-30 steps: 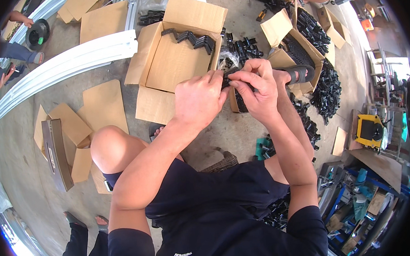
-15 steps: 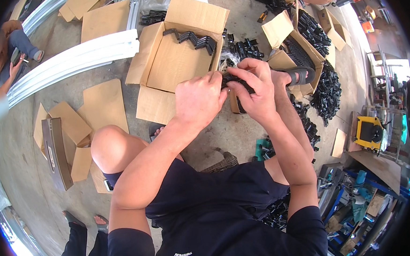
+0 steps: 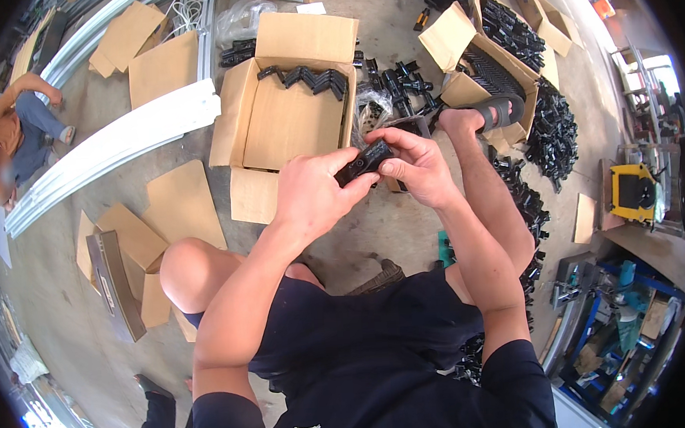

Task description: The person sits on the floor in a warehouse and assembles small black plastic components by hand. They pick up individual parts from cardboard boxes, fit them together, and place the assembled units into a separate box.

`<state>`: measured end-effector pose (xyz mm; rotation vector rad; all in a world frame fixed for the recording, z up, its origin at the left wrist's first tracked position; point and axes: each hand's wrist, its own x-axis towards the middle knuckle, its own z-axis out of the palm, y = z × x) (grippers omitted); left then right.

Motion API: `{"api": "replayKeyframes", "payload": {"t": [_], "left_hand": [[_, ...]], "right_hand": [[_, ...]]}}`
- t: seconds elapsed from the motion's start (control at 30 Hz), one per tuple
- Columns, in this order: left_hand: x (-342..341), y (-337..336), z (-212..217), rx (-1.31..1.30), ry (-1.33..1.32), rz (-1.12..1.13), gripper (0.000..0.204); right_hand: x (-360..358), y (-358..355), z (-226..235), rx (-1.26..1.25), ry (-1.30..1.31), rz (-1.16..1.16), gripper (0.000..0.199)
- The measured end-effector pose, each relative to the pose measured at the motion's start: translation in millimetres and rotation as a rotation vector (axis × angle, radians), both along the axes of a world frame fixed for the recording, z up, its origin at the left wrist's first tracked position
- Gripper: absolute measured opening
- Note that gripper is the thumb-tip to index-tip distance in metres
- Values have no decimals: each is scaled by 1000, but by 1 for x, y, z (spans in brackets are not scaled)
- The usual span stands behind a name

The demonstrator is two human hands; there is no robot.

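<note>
- Black bracket (image 3: pixel 364 162) at frame centre, gripped from both ends.
- Left hand (image 3: pixel 315 196) clamped on its 8 o'clock end, right hand (image 3: pixel 418 166) on the 3 o'clock end; hands close together.
- Open cardboard box (image 3: pixel 286 119) at 11 o'clock, row of black brackets (image 3: pixel 311 78) along its far wall.
- Heap of black parts (image 3: pixel 550 127) at 3 o'clock.
- White curved rail (image 3: pixel 115 149) at 9 o'clock.

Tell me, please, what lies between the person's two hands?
In the head view, a small black part is pinched between the left hand and right hand.
</note>
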<state>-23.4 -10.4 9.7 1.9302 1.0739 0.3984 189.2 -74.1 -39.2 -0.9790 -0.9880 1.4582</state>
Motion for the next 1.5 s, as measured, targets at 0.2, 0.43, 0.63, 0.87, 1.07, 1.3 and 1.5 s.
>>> {"api": "replayKeyframes", "payload": {"t": [0.2,0.43,0.63,0.87,1.07,1.3,1.5], "left_hand": [[16,-3,0,63,-88,9,36],[40,-11,-7,166,-366,5,38],[54,-15,-9,-188,-503,30,28],[59,-13,-23,-662,-774,134,22],[57,-8,-26,-850,-885,224,17],[58,1,-23,-828,-930,271,16],[38,28,-15,-715,-955,438,20]], "right_hand": [[1,-7,-7,73,47,-141,37],[15,-15,1,61,116,-294,36],[13,-20,11,61,88,-414,34],[25,-23,31,-120,-121,-381,29],[53,-6,12,-166,-184,-376,33],[121,0,-169,-450,-1110,-438,26],[65,22,-179,-9,-1410,-484,12]]}}
